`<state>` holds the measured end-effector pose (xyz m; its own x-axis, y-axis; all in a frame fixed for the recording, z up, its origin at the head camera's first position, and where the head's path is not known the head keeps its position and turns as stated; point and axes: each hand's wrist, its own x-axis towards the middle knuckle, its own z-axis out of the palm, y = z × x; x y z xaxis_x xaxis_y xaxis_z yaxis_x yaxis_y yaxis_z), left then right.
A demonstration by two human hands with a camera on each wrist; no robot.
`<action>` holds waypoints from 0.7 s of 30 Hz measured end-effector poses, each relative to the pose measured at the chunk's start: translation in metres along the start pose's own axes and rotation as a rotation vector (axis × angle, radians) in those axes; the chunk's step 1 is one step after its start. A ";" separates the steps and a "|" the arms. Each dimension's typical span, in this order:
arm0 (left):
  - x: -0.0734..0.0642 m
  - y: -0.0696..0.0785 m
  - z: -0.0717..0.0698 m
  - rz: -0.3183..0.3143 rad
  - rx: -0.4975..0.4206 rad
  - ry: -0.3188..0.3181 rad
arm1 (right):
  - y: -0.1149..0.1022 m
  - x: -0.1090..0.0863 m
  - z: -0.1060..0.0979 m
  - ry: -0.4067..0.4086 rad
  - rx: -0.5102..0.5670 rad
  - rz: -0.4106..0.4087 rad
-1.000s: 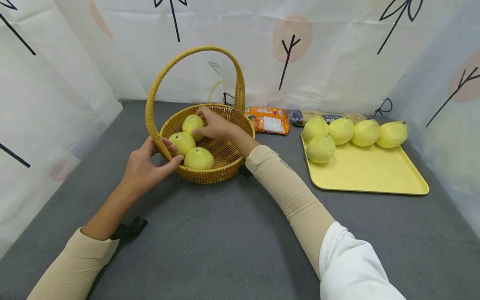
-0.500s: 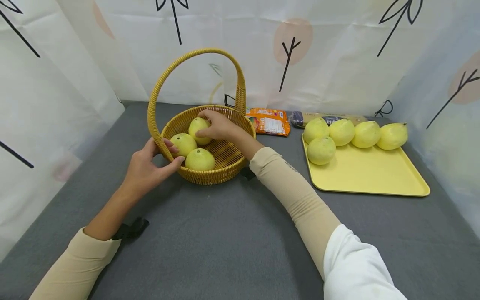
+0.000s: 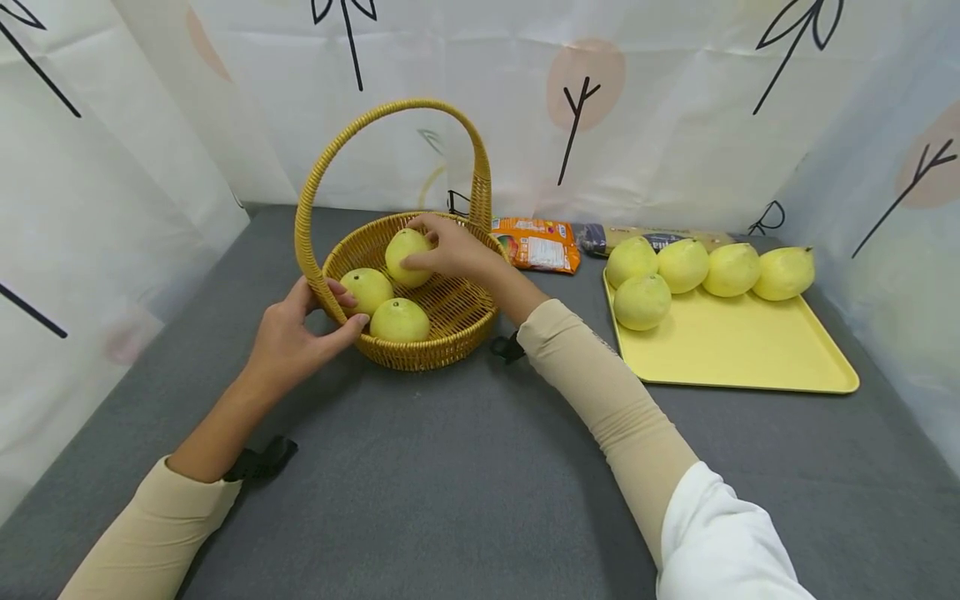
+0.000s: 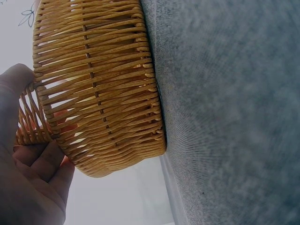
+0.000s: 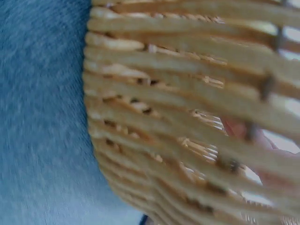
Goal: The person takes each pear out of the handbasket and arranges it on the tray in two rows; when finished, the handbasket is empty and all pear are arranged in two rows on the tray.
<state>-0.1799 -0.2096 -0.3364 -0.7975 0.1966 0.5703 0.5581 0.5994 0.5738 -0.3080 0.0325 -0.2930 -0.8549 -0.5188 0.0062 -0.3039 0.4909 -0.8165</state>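
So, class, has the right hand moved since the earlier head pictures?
Yes, the right hand has shifted right, toward the unmoved orange packet.

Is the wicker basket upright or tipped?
Upright: the basket stands base-down on the grey surface, its handle arching above, the left hand gripping the handle's lower end.

Rearmost yellow fruit [image 3: 407, 253] and right-hand fingers [image 3: 431, 223] farther right in the basket [image 3: 417, 357] than 1 second ago
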 end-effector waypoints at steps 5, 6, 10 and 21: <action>0.000 0.000 -0.001 0.004 -0.003 0.004 | -0.002 -0.010 -0.008 0.017 0.036 -0.007; -0.001 0.000 -0.001 0.003 -0.002 0.005 | -0.002 -0.012 -0.009 0.020 0.039 -0.013; -0.001 0.000 -0.002 0.000 0.003 0.006 | -0.003 -0.021 -0.015 0.035 0.034 -0.051; -0.001 0.001 0.000 0.006 0.003 0.008 | -0.002 -0.040 -0.019 0.033 0.041 -0.103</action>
<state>-0.1788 -0.2097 -0.3361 -0.7926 0.1941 0.5780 0.5620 0.6003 0.5691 -0.2812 0.0653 -0.2810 -0.8336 -0.5413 0.1103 -0.3745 0.4070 -0.8331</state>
